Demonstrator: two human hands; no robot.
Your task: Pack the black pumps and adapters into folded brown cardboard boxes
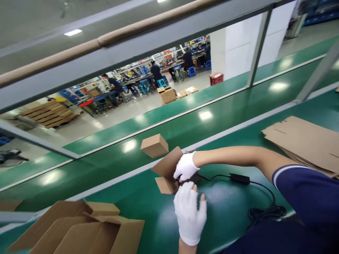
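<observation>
A long green conveyor belt (227, 116) runs across the view, its near lane forming the work surface under the hands. Beyond it, through a frame opening, a factory floor shows other people (156, 72) seated at benches, too small to describe further. At the lower left lies a large open cardboard carton (79, 229) with its flaps spread. At the right edge rests a stack of flat cardboard blanks (304, 143), well apart from the hands.

Near the middle of the near lane sits the small open box (167, 171), tilted, with 1 flap raised and another folded out toward the person. A closed small box (155, 145) stands just behind it on the far lane, apart from it. A black power adapter (239, 178) lies on the belt to the right of the open box, and its black cable (267, 211) runs from the box mouth past the adapter into a loose coil near the person's dark blue sleeve (307, 194).

Both hands wear white gloves. The right hand (186, 166) is curled, its fingers closed at the mouth of the open box where the cable end meets it; what exactly it pinches is hidden. The left hand (190, 213) is spread open, fingers loosely extended, its fingertips touching or just beside the box's lower flap.
</observation>
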